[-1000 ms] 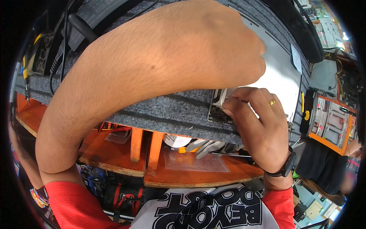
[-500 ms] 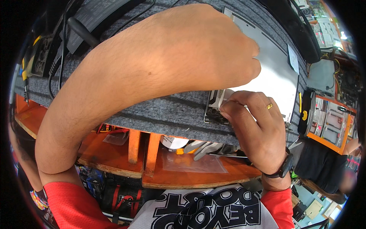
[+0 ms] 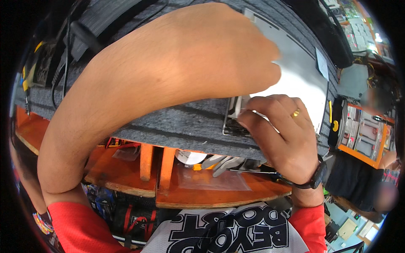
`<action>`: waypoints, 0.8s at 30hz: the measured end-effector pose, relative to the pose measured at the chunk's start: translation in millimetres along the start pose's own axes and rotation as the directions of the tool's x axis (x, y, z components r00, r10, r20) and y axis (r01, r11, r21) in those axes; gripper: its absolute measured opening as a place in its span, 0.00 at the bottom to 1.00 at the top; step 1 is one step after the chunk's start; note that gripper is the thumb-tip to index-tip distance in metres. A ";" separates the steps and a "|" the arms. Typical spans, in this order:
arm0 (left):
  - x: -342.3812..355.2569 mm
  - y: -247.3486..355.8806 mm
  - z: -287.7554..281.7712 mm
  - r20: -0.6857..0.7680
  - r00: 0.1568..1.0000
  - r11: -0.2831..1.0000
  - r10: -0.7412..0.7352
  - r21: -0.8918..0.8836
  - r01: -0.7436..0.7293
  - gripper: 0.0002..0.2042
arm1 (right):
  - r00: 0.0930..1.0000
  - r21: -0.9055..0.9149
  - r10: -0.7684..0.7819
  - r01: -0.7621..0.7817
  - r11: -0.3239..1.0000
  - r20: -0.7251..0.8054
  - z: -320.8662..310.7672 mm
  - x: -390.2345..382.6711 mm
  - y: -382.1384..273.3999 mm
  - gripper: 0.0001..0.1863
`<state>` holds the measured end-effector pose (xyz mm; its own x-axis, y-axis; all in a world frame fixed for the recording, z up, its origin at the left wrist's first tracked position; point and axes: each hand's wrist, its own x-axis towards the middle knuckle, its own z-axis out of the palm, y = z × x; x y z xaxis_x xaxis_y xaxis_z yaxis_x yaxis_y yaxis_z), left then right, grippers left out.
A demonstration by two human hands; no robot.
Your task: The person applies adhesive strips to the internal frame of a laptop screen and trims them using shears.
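A flat, silver laptop-like panel (image 3: 301,82) lies on the grey ribbed mat (image 3: 181,122). At its near left corner, dark inner parts (image 3: 236,125) are exposed. My left hand (image 3: 240,57) is closed over the panel's left side, my forearm sweeping across from the left; its fingertips are hidden beneath the hand. My right hand (image 3: 284,133), with a gold ring and a dark wristwatch, rests over the near edge. Its thumb and index finger pinch together at the exposed corner, and whatever they hold is too small or hidden to name.
An orange-rimmed compartment case (image 3: 363,133) stands at the right, near a yellow tool (image 3: 336,125). A long black object (image 3: 331,36) lies beyond the panel. Below the mat, an orange wooden shelf (image 3: 202,198) holds gloves (image 3: 225,164) and a plastic bag. Another person (image 3: 352,185) is at far right.
The view has shifted slightly, so the panel sits a little farther left. Both hands stay closed at nearly the same spots. A blurred head shows above the case at right.
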<state>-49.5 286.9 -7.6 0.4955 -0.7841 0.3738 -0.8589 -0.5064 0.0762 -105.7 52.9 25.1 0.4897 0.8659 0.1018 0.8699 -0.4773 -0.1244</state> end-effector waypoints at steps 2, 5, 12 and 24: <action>-1.2 0.5 2.3 -0.021 1.000 1.000 0.005 0.023 -0.004 0.04 | 0.997 0.046 0.057 -0.059 0.997 0.051 -3.9 -5.6 -1.8 0.13; 1.4 2.1 1.8 0.014 1.000 0.998 -0.019 -0.055 0.019 0.06 | 1.000 -0.029 0.006 -0.005 1.000 0.007 6.2 -12.1 0.1 0.16; 7.5 8.4 -9.4 0.077 0.993 0.987 -0.092 -0.124 0.101 0.07 | 0.994 -0.058 0.060 -0.065 0.996 -0.095 17.3 -13.9 -5.1 0.08; 11.0 8.5 -8.1 0.078 0.992 0.980 -0.097 -0.165 0.109 0.07 | 0.977 -0.053 0.075 -0.088 0.995 -0.201 21.2 -16.7 -4.7 0.08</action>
<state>-52.4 276.9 4.7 0.5854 -0.7567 0.2912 -0.8092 -0.5230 0.2678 -119.2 43.9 3.1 0.5558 0.7798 0.2882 0.8255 -0.5586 -0.0806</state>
